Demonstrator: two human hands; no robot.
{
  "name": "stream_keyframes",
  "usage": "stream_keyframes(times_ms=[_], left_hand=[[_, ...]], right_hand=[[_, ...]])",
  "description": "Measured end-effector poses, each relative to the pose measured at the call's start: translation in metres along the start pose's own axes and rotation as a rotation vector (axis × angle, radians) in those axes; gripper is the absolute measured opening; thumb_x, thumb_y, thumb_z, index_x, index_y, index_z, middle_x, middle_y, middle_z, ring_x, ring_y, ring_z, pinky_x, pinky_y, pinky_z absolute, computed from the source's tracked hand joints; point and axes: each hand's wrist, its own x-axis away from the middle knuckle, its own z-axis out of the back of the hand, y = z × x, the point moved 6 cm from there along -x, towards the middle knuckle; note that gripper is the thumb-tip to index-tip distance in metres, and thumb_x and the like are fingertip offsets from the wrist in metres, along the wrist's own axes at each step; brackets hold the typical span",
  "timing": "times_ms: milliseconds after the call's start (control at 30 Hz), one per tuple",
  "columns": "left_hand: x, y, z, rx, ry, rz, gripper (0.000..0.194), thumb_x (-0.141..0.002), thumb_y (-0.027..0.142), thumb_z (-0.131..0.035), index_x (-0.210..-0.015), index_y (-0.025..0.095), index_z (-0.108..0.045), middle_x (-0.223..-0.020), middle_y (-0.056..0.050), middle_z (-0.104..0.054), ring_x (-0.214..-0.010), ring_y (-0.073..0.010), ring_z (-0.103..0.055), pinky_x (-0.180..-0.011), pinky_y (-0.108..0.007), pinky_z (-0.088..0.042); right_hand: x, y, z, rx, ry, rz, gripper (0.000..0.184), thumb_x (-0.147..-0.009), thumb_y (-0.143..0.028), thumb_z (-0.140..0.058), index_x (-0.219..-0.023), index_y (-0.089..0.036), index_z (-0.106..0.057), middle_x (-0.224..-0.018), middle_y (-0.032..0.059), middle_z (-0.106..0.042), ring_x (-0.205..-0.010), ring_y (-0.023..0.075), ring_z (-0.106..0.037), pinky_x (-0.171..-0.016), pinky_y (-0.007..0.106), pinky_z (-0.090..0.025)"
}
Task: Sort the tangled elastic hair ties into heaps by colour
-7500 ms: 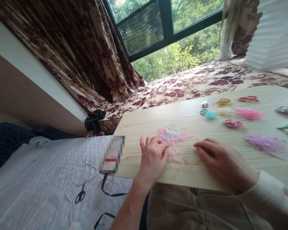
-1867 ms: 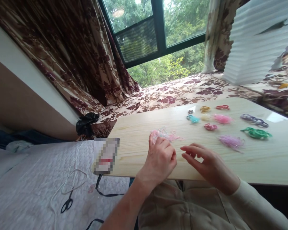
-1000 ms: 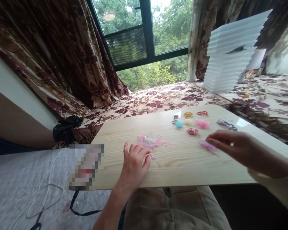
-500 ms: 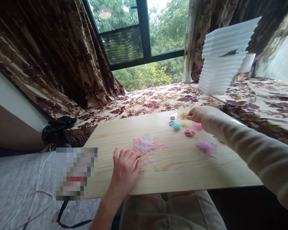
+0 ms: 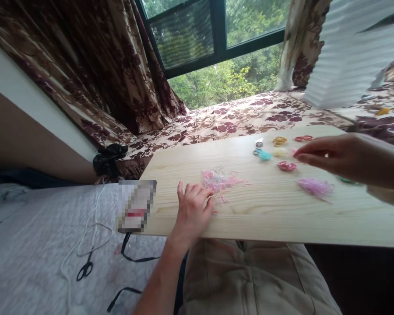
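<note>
On the pale wooden table, my left hand (image 5: 195, 205) rests with its fingers bent and somewhat apart, at the edge of a mixed heap of small pastel elastic bands (image 5: 219, 180). My right hand (image 5: 344, 153) is above the right side, blurred, with thumb and fingertips together by a pink heap (image 5: 294, 151) it partly covers. Whatever is in that pinch is too small to see. Around it lie purple bands (image 5: 315, 188), rose-red bands (image 5: 287, 166), a cream heap (image 5: 280, 152), yellow bands (image 5: 279, 141), red bands (image 5: 304, 138), teal bands (image 5: 264, 155) and partly hidden green bands (image 5: 346, 180).
Dark bands (image 5: 259, 143) lie at the back of the wooden table (image 5: 249, 223). A blurred-out object (image 5: 137, 208) sits on its left edge. Scissors (image 5: 85, 270) and a white cable (image 5: 96, 225) lie on the quilted cover. A white foam stack (image 5: 351, 57) stands back right.
The view has turned down and left. My right hand has moved from the yellow bands back toward the pink heap, uncovering red bands. My left hand stays beside the mixed heap.
</note>
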Motion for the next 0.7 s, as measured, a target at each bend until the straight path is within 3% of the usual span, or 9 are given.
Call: stream_keyframes(times_ms=[67, 100, 233, 333, 500, 700], left_hand=[[-0.001, 0.004, -0.002, 0.005, -0.034, -0.001, 0.015, -0.088, 0.017, -0.054, -0.089, 0.024, -0.066, -0.094, -0.001, -0.069, -0.101, -0.0197, -0.057, -0.115, -0.059, -0.018], [-0.001, 0.005, -0.002, 0.008, -0.050, -0.003, 0.014, -0.088, 0.017, -0.054, -0.089, 0.024, -0.066, -0.094, -0.001, -0.069, -0.102, -0.0195, -0.057, -0.116, -0.059, -0.017], [0.001, 0.005, -0.003, 0.012, -0.088, 0.003, 0.013, -0.089, 0.018, -0.054, -0.088, 0.024, -0.066, -0.094, 0.000, -0.068, -0.103, -0.0193, -0.056, -0.116, -0.058, -0.016], [0.005, 0.000, -0.003, 0.014, -0.095, 0.021, 0.013, -0.088, 0.016, -0.056, -0.088, 0.024, -0.067, -0.094, 0.001, -0.068, -0.103, -0.0188, -0.056, -0.116, -0.058, -0.015], [0.008, -0.006, -0.005, 0.019, -0.092, 0.041, 0.013, -0.086, 0.015, -0.058, -0.087, 0.024, -0.066, -0.093, 0.001, -0.067, -0.104, -0.0185, -0.055, -0.116, -0.057, -0.015], [0.008, 0.002, -0.003, 0.034, -0.111, 0.025, 0.012, -0.087, 0.016, -0.058, -0.088, 0.024, -0.066, -0.094, 0.000, -0.069, -0.105, -0.0193, -0.055, -0.116, -0.058, -0.014]], right_hand=[[0.027, -0.026, -0.024, -0.068, -0.106, 0.115, 0.038, -0.083, -0.053, -0.055, -0.083, -0.021, -0.077, -0.069, 0.0020, -0.071, -0.052, 0.0095, -0.055, -0.054, 0.027, -0.042], [0.038, -0.038, -0.035, -0.117, -0.096, 0.148, 0.037, -0.085, -0.051, -0.054, -0.080, -0.021, -0.075, -0.068, 0.0031, -0.071, -0.051, 0.0104, -0.055, -0.052, 0.027, -0.042], [0.062, -0.071, -0.094, -0.289, -0.188, 0.136, 0.029, -0.090, -0.039, -0.051, -0.081, -0.020, -0.071, -0.072, 0.0047, -0.069, -0.061, 0.0147, -0.060, -0.057, 0.028, -0.046], [0.066, -0.083, -0.122, -0.377, -0.210, 0.127, 0.027, -0.090, -0.033, -0.049, -0.081, -0.019, -0.070, -0.077, 0.0051, -0.070, -0.065, 0.0150, -0.062, -0.058, 0.026, -0.047], [0.067, -0.079, -0.128, -0.407, -0.152, 0.066, 0.026, -0.090, -0.033, -0.049, -0.084, -0.019, -0.070, -0.080, 0.0052, -0.070, -0.067, 0.0149, -0.063, -0.060, 0.026, -0.047], [0.067, -0.082, -0.129, -0.308, -0.175, 0.117, 0.027, -0.089, -0.033, -0.047, -0.083, -0.020, -0.070, -0.081, 0.0056, -0.070, -0.072, 0.0172, -0.066, -0.062, 0.027, -0.048]])
